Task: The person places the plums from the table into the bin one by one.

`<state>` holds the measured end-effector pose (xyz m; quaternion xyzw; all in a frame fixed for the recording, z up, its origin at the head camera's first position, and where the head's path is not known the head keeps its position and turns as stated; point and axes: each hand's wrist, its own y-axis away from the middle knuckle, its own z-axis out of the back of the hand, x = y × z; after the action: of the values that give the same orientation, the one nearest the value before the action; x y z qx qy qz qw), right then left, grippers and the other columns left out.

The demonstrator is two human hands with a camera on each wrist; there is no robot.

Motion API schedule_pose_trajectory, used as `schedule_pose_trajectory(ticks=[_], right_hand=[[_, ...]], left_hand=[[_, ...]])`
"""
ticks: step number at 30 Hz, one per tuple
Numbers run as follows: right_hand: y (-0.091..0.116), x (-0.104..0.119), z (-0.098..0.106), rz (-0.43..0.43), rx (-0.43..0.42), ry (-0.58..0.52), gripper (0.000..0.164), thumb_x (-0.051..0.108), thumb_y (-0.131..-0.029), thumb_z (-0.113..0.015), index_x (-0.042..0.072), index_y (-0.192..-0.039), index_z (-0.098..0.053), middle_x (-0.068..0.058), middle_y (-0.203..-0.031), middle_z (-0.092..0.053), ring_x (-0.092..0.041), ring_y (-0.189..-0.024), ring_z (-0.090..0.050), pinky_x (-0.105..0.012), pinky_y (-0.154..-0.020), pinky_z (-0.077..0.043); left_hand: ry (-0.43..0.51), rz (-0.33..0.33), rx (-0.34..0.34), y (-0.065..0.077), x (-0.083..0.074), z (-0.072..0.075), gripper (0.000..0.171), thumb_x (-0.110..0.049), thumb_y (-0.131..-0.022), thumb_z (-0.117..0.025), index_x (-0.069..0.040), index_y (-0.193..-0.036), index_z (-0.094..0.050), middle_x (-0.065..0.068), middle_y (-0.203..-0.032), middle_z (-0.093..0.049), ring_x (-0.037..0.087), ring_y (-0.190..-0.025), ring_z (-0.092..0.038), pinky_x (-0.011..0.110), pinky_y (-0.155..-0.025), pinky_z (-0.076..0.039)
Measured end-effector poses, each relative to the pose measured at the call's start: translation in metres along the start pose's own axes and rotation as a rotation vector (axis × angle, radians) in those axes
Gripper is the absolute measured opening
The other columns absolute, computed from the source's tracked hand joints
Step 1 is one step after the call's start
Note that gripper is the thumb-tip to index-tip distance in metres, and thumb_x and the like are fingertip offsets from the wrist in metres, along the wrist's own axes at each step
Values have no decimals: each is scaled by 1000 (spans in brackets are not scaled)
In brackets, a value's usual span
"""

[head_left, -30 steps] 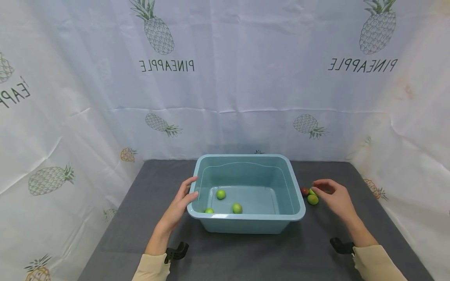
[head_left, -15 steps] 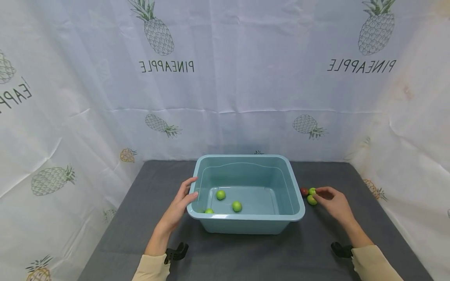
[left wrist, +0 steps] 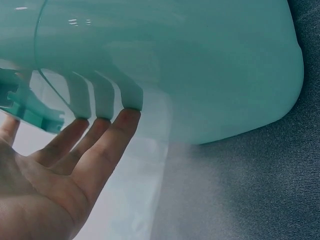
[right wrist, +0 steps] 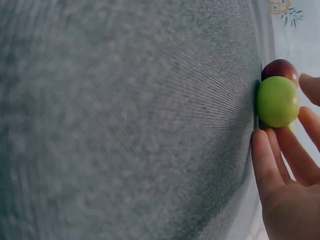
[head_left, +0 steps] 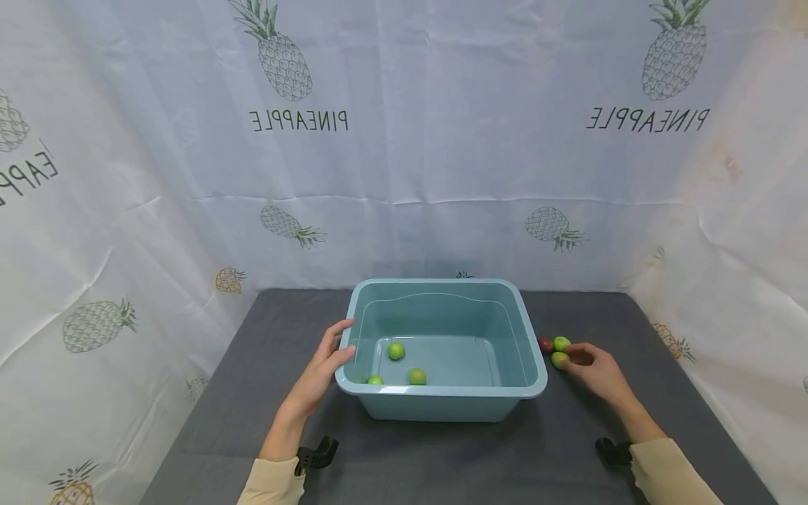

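Note:
In the head view a pale teal plastic basin [head_left: 442, 407] stands on a dark grey cloth. My left hand [head_left: 318, 365] holds its left rim, and in the left wrist view several fingertips [left wrist: 131, 112] press the outer wall. Three small round green fruits lie inside: one farther back [head_left: 395, 351], one near the front [head_left: 416, 376], one partly hidden by the front rim [head_left: 375, 380]. Right of the basin, my right hand [head_left: 596, 372] is at the nearer green fruit [right wrist: 277, 101], fingers fairly straight, fingertips close against it. Another green fruit [head_left: 561, 344] and a dark red fruit [head_left: 545, 344] sit beside it.
The dark grey cloth [head_left: 454, 470] covers the tabletop. White curtains [head_left: 435, 154] printed with pineapples hang behind and at both sides. Each wrist carries a black camera mount [head_left: 318, 454].
My right hand has moved slightly down and closer to the nearer green fruit, uncovering more of the other one. A green fruit inside the basin has rolled left. My left hand stays put.

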<state>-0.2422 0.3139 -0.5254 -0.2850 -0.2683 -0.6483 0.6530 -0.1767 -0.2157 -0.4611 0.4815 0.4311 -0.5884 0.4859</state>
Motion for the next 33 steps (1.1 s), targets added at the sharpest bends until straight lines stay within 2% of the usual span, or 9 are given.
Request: schedule_pose_trajectory(ticks=[4,14,22,26,29,33], right_hand=[[-2,1,-1,-9,25,5,53,28,-94,-75,-10,-126,-58,-32,-120,-61,-43,-106,-60,-56,-87,-48],[-2,0,-5,-21,20,33,50,23,-92,-77,-11,-125,-59,-30,-115,-63,-39,-100,-61,-54,-85,-50],[4,3,-2,-13,21,-50,57,31,-94,-76,-9,-130,-57,-33,-128,-58,-45,-112,-59,-53,-89,-51],[5,6,1,9,22,-94,59,34,-94,-75,-7,-133,-57,-31,-131,-58,-45,-116,-59,-38,-85,-54],[6,10,4,28,22,-119,58,34,-95,-75,-6,-133,-57,-29,-129,-60,-43,-116,-60,-25,-78,-51],[7,16,8,40,22,-131,57,35,-95,-74,-4,-134,-57,-26,-129,-61,-36,-112,-63,-22,-77,-49]], left_hand=[[0,5,-5,0,0,0,54,-34,-106,-53,-29,-155,-30,18,-151,-37,45,-130,-46,50,-93,-46],[7,5,15,2,0,0,55,-37,-106,-51,-33,-155,-28,16,-155,-33,42,-136,-44,55,-99,-42],[0,12,6,2,-1,0,54,-38,-106,-52,-35,-155,-28,15,-155,-33,40,-136,-44,56,-100,-41],[1,9,9,2,0,1,54,-37,-106,-51,-34,-155,-28,15,-156,-33,40,-136,-44,56,-100,-41],[3,10,8,1,-1,0,54,-37,-106,-51,-34,-155,-28,15,-155,-34,40,-136,-44,56,-100,-41],[10,15,5,2,-2,0,54,-38,-106,-52,-34,-155,-28,15,-154,-34,41,-136,-44,56,-101,-41]])
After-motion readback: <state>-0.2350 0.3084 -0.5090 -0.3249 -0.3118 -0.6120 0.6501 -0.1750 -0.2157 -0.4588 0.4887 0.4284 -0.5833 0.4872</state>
